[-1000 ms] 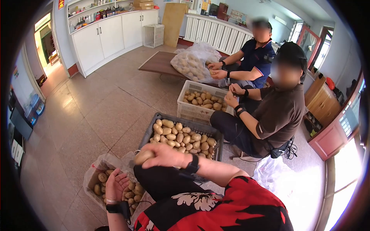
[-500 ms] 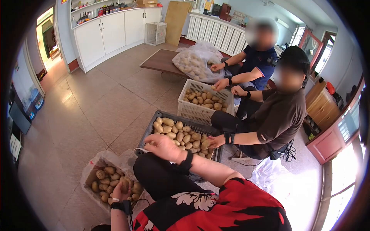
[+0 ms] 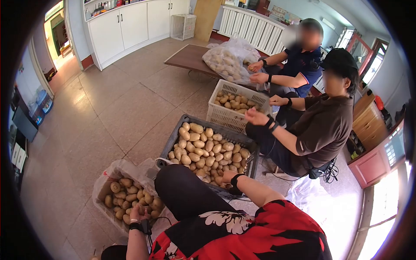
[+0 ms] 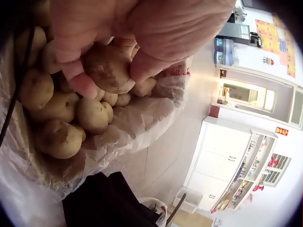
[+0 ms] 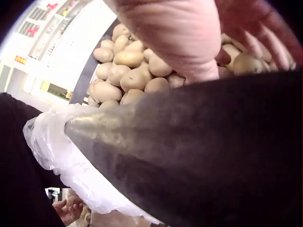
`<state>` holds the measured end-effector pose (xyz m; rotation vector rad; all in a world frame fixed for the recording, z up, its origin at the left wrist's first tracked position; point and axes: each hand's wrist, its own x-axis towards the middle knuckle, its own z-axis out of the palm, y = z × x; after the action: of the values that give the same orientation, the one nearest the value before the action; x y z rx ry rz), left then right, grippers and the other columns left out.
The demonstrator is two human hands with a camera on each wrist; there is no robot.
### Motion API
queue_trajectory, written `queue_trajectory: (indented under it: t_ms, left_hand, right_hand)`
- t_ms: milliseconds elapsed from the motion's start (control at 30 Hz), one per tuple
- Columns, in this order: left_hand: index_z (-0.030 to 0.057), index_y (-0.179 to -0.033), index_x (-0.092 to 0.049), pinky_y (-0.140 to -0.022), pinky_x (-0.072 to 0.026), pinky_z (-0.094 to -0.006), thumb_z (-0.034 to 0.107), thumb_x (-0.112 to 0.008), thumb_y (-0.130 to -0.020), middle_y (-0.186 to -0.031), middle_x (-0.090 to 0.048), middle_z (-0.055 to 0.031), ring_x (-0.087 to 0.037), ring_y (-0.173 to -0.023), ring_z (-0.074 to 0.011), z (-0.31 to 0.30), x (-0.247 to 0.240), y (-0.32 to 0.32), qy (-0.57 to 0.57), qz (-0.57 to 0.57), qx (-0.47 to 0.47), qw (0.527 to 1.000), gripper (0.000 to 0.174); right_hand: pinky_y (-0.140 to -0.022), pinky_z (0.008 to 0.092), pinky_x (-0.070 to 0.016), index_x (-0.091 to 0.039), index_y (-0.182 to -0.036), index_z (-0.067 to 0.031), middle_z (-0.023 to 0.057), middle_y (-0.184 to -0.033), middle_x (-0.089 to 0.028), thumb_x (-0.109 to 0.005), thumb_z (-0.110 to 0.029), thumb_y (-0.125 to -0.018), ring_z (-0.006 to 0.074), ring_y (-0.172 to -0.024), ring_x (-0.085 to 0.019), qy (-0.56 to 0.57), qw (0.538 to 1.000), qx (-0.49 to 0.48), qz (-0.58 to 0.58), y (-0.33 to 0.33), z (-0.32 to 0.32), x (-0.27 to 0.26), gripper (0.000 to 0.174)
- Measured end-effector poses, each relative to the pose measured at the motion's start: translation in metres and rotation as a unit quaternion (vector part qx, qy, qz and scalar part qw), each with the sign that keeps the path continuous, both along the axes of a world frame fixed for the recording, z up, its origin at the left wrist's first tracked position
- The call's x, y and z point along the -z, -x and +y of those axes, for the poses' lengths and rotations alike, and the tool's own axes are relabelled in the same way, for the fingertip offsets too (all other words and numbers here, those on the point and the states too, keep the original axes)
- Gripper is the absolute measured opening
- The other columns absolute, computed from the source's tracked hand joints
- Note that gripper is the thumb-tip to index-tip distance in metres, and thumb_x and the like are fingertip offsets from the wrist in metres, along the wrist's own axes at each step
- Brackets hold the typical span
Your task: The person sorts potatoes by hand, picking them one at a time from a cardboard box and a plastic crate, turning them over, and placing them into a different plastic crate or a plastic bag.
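My left hand is over the near side of a plastic-lined box of potatoes. In the left wrist view its thumb and fingers hold a brown potato with a darker, rough patch, above several paler potatoes. My right hand reaches into the near side of a black crate heaped with tan potatoes. The right wrist view shows its fingers extended over the potatoes, a potato right beneath them. A dark surface hides the lower part of that hand's surroundings.
My bent knee lies between box and crate. Beyond the crate stands a white crate of potatoes. Two people sit at the right, one in a brown shirt, one in navy. A plastic bag of potatoes rests on a low brown board.
My right hand held a potato near the knee, then appeared without it, and has moved right into the black crate. My left hand went down, palm up at first, to the potatoes in the lined box.
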<state>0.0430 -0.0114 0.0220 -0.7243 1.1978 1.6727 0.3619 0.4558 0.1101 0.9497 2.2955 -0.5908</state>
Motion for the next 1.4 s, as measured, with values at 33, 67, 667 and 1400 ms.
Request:
queue_trajectory:
  t_ms: [33,67,667,1400]
  left_hand:
    - [0.0181,-0.101,-0.052,-0.063,-0.051,-0.037,0.021,-0.058,-0.083,-0.099,-0.052,-0.0032,-0.055,-0.086,-0.0267,-0.007,0.013,0.004,0.001,0.0,0.0,1.0,0.019]
    - [0.0186,-0.105,-0.052,-0.064,-0.0515,-0.0374,0.021,-0.057,-0.083,-0.099,-0.053,-0.0052,-0.055,-0.086,-0.0273,-0.01,0.018,0.005,-0.032,0.029,-0.016,0.999,0.022]
    - [0.0044,-0.109,-0.051,-0.067,-0.0517,-0.0382,0.031,-0.057,-0.087,-0.097,-0.06,-0.0124,-0.06,-0.084,-0.0277,0.004,-0.013,-0.016,0.044,-0.031,0.04,0.998,0.035]
    - [0.0103,-0.121,-0.048,-0.076,-0.0514,-0.0336,0.038,-0.051,-0.091,-0.106,-0.059,-0.0138,-0.059,-0.096,-0.0268,0.088,-0.268,-0.075,-0.368,0.144,0.078,0.915,0.041]
  right_hand:
    - [-0.085,0.0413,-0.0478,-0.066,-0.101,0.0013,0.0194,-0.104,-0.064,-0.057,-0.043,-0.077,0.0339,-0.097,-0.061,0.011,0.999,-0.021,-0.022,0.0,0.005,0.005,0.051]
    - [-0.085,0.0413,-0.0478,-0.066,-0.101,0.0013,0.0194,-0.104,-0.064,-0.057,-0.043,-0.077,0.0339,-0.097,-0.061,0.012,0.999,-0.021,-0.022,-0.001,0.008,0.007,0.051]
    - [-0.065,0.0359,-0.0501,-0.068,-0.073,-0.0014,0.0128,-0.082,-0.068,-0.065,-0.022,-0.064,0.0237,-0.078,-0.066,0.085,0.995,0.043,-0.012,-0.017,0.031,0.046,0.023]
    - [-0.055,0.0248,-0.0533,-0.057,-0.116,-0.0055,0.0096,-0.092,-0.062,-0.059,-0.014,-0.085,0.0117,-0.066,-0.062,0.456,0.805,-0.094,0.368,0.17,-0.195,-0.265,0.032]
